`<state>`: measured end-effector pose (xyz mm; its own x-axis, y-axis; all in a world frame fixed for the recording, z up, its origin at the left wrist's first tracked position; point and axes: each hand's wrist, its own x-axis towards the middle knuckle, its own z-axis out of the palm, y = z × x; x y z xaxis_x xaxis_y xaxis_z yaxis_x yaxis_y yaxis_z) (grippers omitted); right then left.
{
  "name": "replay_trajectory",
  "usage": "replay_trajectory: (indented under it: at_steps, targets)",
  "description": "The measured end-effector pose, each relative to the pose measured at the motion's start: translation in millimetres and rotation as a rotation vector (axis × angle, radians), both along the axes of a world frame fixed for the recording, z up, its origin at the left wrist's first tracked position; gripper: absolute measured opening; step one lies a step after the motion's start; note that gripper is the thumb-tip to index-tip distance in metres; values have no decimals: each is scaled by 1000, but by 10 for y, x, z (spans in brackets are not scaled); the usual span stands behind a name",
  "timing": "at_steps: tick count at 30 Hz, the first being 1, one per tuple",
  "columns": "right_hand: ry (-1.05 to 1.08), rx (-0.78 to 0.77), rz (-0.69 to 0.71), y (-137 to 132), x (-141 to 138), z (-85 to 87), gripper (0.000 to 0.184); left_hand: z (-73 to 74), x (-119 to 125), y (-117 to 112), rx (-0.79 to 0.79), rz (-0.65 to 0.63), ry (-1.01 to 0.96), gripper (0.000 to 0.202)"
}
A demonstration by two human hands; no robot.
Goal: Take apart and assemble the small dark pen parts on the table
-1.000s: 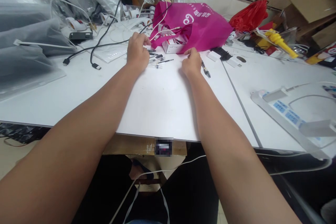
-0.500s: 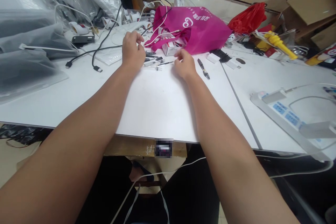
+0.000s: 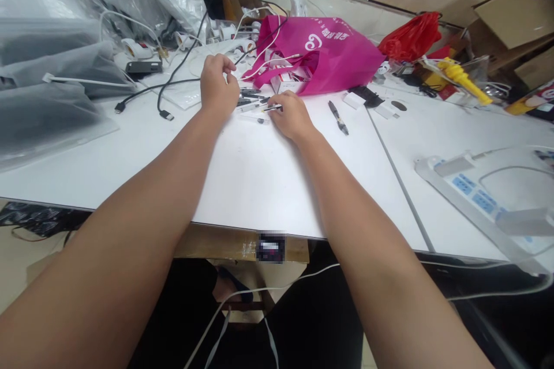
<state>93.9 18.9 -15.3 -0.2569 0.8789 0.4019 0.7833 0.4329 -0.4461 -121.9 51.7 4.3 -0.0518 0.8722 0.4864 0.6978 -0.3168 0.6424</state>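
Observation:
Both my arms reach across the white table [image 3: 259,173]. My left hand [image 3: 217,87] rests with its fingers curled beside a small heap of pen parts [image 3: 253,99]; what it holds, if anything, is hidden. My right hand [image 3: 291,116] pinches a thin pen refill [image 3: 272,108] at the edge of that heap. A black pen [image 3: 338,117] lies loose on the table to the right of my right hand. Just behind the heap lies a magenta bag [image 3: 329,55] with small boxes at its mouth.
Black cables [image 3: 167,89] and clear plastic bags [image 3: 52,69] crowd the left side. A red bag [image 3: 411,37], a yellow tool [image 3: 463,75] and cardboard boxes stand at the back right. A white power strip [image 3: 471,190] lies on the right.
My right hand left the black pen on the table and moved left to the heap, where it now pinches a refill. My left hand stayed in place.

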Motion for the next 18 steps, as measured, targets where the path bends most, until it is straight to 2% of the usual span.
replay_trajectory:
  at_steps: [3,7,10,14,18]
  targets:
    - [-24,3,13,6,-4,2,25,45,7,-55,-55,-38,30,47]
    - [-59,-23,34,-27,8,50,28,89,15,-116,-18,-49,-59,25]
    - [-65,-28,40,-52,28,92,25,101,33,-146,63,-125,-56,8]
    - [-95,-33,21,-59,47,105,23,64,48,-142,116,-229,25,11]
    - [-115,-16,-12,-42,50,54,20,1,19,-92,17,-259,134,4]
